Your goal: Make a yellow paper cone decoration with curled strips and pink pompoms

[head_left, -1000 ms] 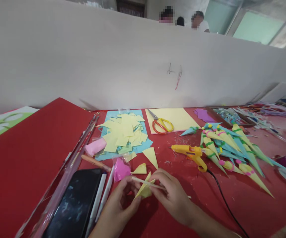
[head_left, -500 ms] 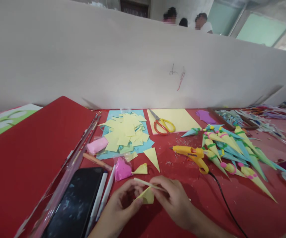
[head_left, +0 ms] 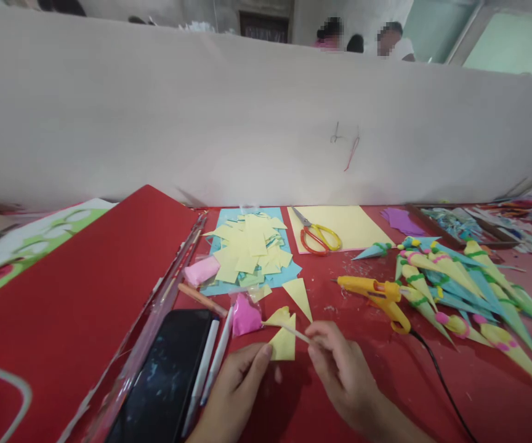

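Observation:
My left hand (head_left: 244, 376) pinches the lower left corner of a small yellow paper piece (head_left: 286, 347) between thumb and fingers. A thin pale stick (head_left: 299, 335) is gripped in the fingertips of my right hand (head_left: 345, 369), its far end reaching over the paper's upper part. Just beyond the paper lie a small rolled yellow paper cone (head_left: 279, 317) and a bag of bright pink clay (head_left: 246, 315). A loose yellow paper triangle (head_left: 299, 296) rests behind them on the red tabletop.
A yellow glue gun (head_left: 377, 294) with a black cord lies right of centre, beside a pile of decorated paper cones (head_left: 460, 277). Scissors (head_left: 316, 239) rest on a yellow sheet. Cut paper pieces (head_left: 252, 243) are heaped at the back. A phone (head_left: 164, 369) lies left.
My hands have moved apart, the right one drawing the stick rightward. The yellow paper, earlier partly hidden between my fingers, now shows flatter. The camera view has turned slightly left.

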Demonstrator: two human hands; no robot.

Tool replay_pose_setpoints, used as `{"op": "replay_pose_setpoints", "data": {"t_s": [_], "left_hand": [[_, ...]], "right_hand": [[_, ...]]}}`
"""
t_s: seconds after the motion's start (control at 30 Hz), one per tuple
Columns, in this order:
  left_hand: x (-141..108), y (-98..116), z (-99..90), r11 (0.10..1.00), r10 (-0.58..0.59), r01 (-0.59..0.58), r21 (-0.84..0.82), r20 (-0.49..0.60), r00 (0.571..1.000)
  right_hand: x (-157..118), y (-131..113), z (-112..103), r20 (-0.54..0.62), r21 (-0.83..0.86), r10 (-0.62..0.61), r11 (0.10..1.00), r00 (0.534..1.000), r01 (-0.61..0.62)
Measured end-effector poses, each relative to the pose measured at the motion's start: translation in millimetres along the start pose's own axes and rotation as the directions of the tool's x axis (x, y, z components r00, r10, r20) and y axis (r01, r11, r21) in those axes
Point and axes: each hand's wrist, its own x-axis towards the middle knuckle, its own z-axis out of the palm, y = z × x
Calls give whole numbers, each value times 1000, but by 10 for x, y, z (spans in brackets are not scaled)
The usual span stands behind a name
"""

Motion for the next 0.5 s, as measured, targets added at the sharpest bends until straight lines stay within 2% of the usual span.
{"op": "replay_pose_setpoints", "data": {"t_s": [0.17,0.37,0.5], "left_hand": [[15,1,-45,996,-6,3,-87,-29,1000],[0,9,-53,996,8,-8,-90,-1,1000],[-51,-59,-39,996,-68,64,-69,-59,996]], "right_hand": [[40,-36,-30,41,-239,-163,956,986,168],[75,-54,-54,104,-280,-111,950,988,136],[85,-35,-29,105,-271,-72,958,992,98]]}}
